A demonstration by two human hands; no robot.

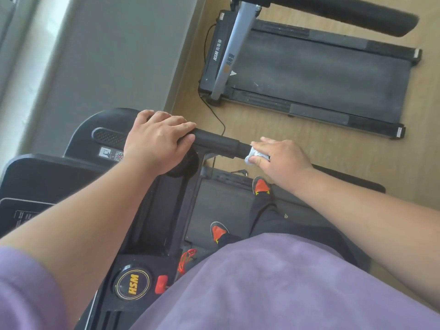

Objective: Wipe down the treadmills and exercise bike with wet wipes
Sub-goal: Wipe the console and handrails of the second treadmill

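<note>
Mid-frame: my left hand (pixel 157 141) grips the treadmill handrail (pixel 214 142), fingers curled over it. My right hand (pixel 281 157) pinches a bunched wet wipe (pixel 252 156) against the rail's end. Second treadmill (pixel 316 77), upper right, looks dusty, likely unwiped; no exercise bike in view.

Your left hand (pixel 157 139) grips a matt black handrail (pixel 214 141), foam-like sleeve, smoother hard plastic at its end. Your right hand (pixel 278 156) pinches a white wet wipe (pixel 252 157), crumpled, soft cloth-like. Console (pixel 47 177) near left: black plastic, slight sheen. Round badge (pixel 132 284) glossy black with yellow letters; red clip (pixel 162 284) beside it shiny plastic. Far treadmill (pixel 321 75): belt matt dark rubber, dusty, scuffed; its upright (pixel 232 51) brushed silver metal. Floor (pixel 262 129) light wood grain, smooth. Your shirt (pixel 285 287) purple soft cloth, matt.
</note>
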